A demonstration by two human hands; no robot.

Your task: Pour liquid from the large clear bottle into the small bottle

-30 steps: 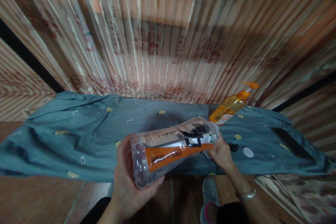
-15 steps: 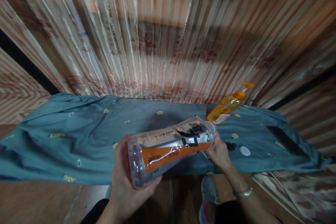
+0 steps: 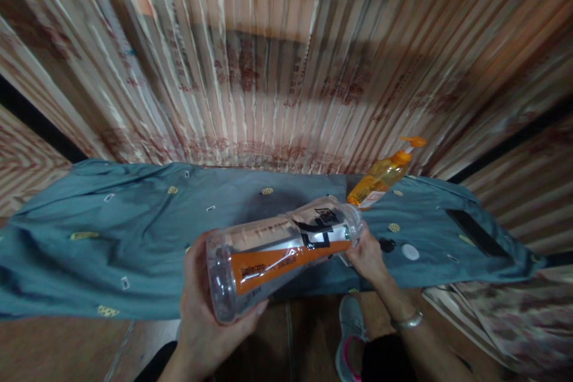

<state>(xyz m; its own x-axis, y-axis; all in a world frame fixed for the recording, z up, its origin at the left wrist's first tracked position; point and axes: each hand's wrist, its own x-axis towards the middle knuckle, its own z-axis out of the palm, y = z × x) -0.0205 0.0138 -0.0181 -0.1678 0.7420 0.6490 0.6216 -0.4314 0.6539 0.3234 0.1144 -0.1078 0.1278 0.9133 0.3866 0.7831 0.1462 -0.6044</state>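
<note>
A large clear plastic bottle (image 3: 282, 256) with an orange, silver and black label lies tilted across the middle of the view, its neck end up to the right. My left hand (image 3: 206, 304) is wrapped around its base, thumb along the underside. My right hand (image 3: 369, 253) grips the neck end, with most of its fingers hidden behind the bottle. Under that hand a small pale edge shows, too little to name. Just beyond the neck stands an orange pump bottle (image 3: 378, 182) with yellow-orange liquid and a white label.
A blue-green cloth (image 3: 147, 256) with yellow prints covers the low surface. To the right lie a small black object (image 3: 387, 245), a white round disc (image 3: 410, 252) and a dark flat phone-like slab (image 3: 477, 233). A striped curtain (image 3: 277, 107) hangs behind. A grey shoe (image 3: 351, 322) is on the floor.
The view has shifted slightly, so the surroundings sit a little further left. Both hands keep their hold on the clear bottle, which has hardly moved.
</note>
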